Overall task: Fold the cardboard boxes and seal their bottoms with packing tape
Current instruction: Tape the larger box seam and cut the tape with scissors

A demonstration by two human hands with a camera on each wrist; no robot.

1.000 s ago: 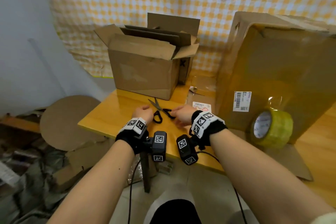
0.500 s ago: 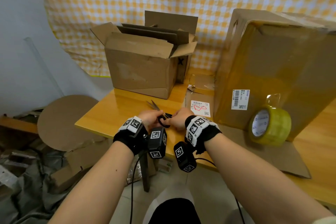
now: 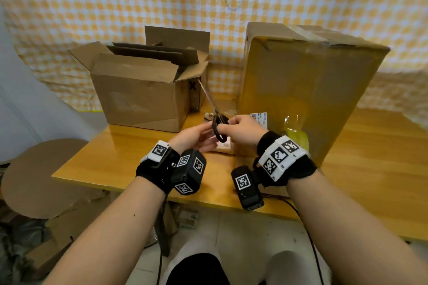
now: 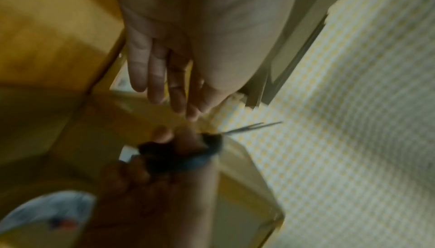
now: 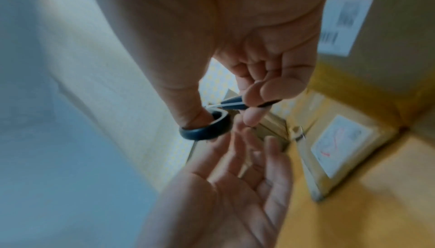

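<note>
My right hand [image 3: 234,129] grips black-handled scissors [image 3: 216,120] above the table, thumb through one loop [image 5: 207,127], blades pointing up and away. My left hand [image 3: 196,139] lies flat and palm-up just below the handles with straight fingers [image 5: 247,151], holding nothing. A tall taped cardboard box [image 3: 305,90] stands at the right. A smaller open box [image 3: 141,97] with raised flaps sits at the back left. The yellow tape roll [image 3: 298,139] peeks out behind my right wrist, mostly hidden.
The wooden table [image 3: 120,152] ends near my wrists at its front edge. A flat cardboard piece with a white label [image 5: 341,144] lies under my hands. A round cardboard sheet [image 3: 39,176] and scraps lie on the floor at the left. A checked cloth hangs behind.
My right hand has lifted the scissors off the table and turned the blades upward. The left hand has let go of the handles and opened flat beneath them.
</note>
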